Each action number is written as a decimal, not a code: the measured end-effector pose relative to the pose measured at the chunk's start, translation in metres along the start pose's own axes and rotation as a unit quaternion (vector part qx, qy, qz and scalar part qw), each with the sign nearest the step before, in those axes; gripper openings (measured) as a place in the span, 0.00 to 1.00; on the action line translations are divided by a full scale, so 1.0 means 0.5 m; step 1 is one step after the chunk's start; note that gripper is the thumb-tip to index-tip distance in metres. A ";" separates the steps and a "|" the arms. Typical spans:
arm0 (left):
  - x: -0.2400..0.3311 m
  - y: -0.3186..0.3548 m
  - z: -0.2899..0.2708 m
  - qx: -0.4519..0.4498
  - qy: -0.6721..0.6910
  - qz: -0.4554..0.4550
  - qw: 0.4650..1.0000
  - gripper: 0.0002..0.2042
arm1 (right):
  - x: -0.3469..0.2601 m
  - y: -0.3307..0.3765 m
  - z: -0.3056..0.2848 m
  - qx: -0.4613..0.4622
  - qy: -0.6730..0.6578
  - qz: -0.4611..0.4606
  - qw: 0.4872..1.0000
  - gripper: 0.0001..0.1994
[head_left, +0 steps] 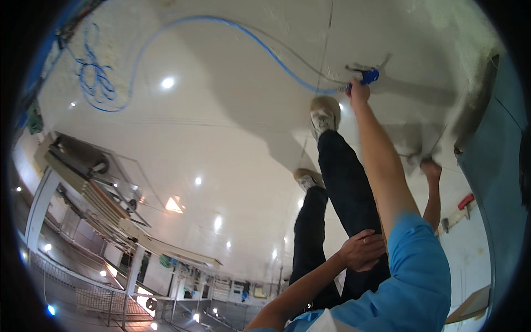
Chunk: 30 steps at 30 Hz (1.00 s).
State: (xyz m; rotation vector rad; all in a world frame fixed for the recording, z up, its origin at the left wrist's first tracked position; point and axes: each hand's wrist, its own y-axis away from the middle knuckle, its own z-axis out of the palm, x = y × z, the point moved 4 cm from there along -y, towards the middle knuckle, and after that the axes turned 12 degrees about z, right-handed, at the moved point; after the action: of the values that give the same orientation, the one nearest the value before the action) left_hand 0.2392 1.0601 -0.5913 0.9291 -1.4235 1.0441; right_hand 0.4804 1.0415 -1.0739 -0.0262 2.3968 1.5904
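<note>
the right hand (358, 92) grips a blue nozzle (369, 76) on a blue hose (265, 44) at the pale floor (221, 122), while the left hand (362, 250) rests open on a dark trouser leg (345, 188).

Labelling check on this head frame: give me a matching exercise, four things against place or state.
Things:
1 right hand
2 left hand
3 blue hose
4 shoes

States:
A curves across the glossy white floor
B rests on the dark trouser leg
C grips the blue nozzle
D light-coloured, planted on the floor

Pairs: 1-C, 2-B, 3-A, 4-D
</note>
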 end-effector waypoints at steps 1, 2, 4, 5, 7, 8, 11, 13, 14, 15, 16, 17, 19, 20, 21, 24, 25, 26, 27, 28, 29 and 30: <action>0.005 -0.017 -0.006 -0.039 0.014 -0.032 0.999 0.21 | -0.025 0.074 -0.012 0.037 0.075 -0.104 0.991 0.10; 0.011 -0.037 -0.015 -0.074 0.000 -0.069 0.995 0.20 | -0.050 0.160 -0.021 0.084 0.167 -0.171 0.967 0.09; 0.033 -0.086 -0.045 -0.115 -0.050 -0.093 0.988 0.17 | -0.077 0.355 -0.043 -0.017 -0.028 -0.105 0.994 0.07; 0.047 -0.109 -0.046 -0.197 -0.089 -0.148 0.965 0.15 | -0.107 0.458 -0.058 -0.063 -0.112 -0.082 0.988 0.06; 0.101 -0.168 -0.074 -0.189 -0.163 -0.147 0.957 0.14 | -0.197 0.648 -0.098 -0.203 -0.193 0.032 0.960 0.05; 0.127 -0.186 -0.078 -0.271 -0.186 -0.182 0.927 0.15 | -0.249 0.733 -0.115 -0.233 -0.242 0.091 0.937 0.09; 0.208 -0.242 -0.188 -0.038 -0.185 -0.330 0.925 0.17 | -0.463 0.963 -0.173 -0.399 -0.249 0.084 0.879 0.21; 0.261 -0.252 -0.290 0.018 -0.205 -0.347 0.915 0.19 | -0.613 1.084 -0.180 -0.450 -0.221 0.036 0.865 0.30; 0.289 -0.245 -0.333 0.037 -0.201 -0.380 0.902 0.20 | -0.679 1.149 -0.187 -0.480 -0.204 0.003 0.853 0.30; 0.304 -0.245 -0.382 0.025 -0.234 -0.389 0.891 0.18 | -0.751 1.199 -0.183 -0.499 -0.182 -0.023 0.847 0.30; 0.320 -0.238 -0.429 0.002 -0.259 -0.423 0.868 0.16 | -0.817 1.246 -0.176 -0.485 -0.158 -0.035 0.860 0.30; 0.348 -0.226 -0.474 0.067 -0.277 -0.418 0.863 0.15 | -0.885 1.302 -0.163 -0.523 -0.133 -0.091 0.837 0.30; 0.394 -0.198 -0.564 0.149 -0.285 -0.418 0.849 0.15 | -1.001 1.389 -0.128 -0.511 -0.079 -0.153 0.842 0.30; 0.406 -0.192 -0.611 0.171 -0.284 -0.427 0.841 0.16 | -1.062 1.425 -0.104 -0.507 -0.055 -0.188 0.840 0.30; 0.415 -0.194 -0.658 0.205 -0.287 -0.416 0.838 0.16 | -1.120 1.456 -0.072 -0.508 -0.041 -0.188 0.840 0.30; 0.418 -0.207 -0.786 0.273 -0.271 -0.415 0.824 0.17 | -1.235 1.513 0.008 -0.503 -0.014 -0.206 0.839 0.30; 0.409 -0.224 -0.829 0.285 -0.261 -0.407 0.827 0.17 | -1.272 1.520 0.032 -0.483 -0.009 -0.215 0.849 0.30; 0.413 -0.219 -0.864 0.293 -0.236 -0.437 0.817 0.17 | -1.292 1.526 0.055 -0.488 -0.003 -0.211 0.847 0.30; 0.397 -0.247 -0.905 0.340 -0.195 -0.447 0.804 0.16 | -1.317 1.531 0.076 -0.483 -0.003 -0.211 0.850 0.31; 0.397 -0.286 -0.967 0.321 -0.239 -0.405 0.822 0.16 | -1.367 1.531 0.096 -0.459 0.001 -0.215 0.862 0.31; 0.387 -0.324 -1.013 0.302 -0.252 -0.431 0.812 0.16 | -1.405 1.534 0.109 -0.454 0.023 -0.251 0.854 0.31; 0.395 -0.375 -1.074 0.225 -0.391 -0.406 0.794 0.14 | -1.428 1.533 0.120 -0.440 0.053 -0.249 0.861 0.31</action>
State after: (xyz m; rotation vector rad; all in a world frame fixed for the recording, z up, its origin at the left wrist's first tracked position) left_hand 0.5601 1.5152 -0.3626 2.2674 -1.1503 0.2967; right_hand 1.0594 1.3091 -0.2409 -0.8394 1.3265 2.2380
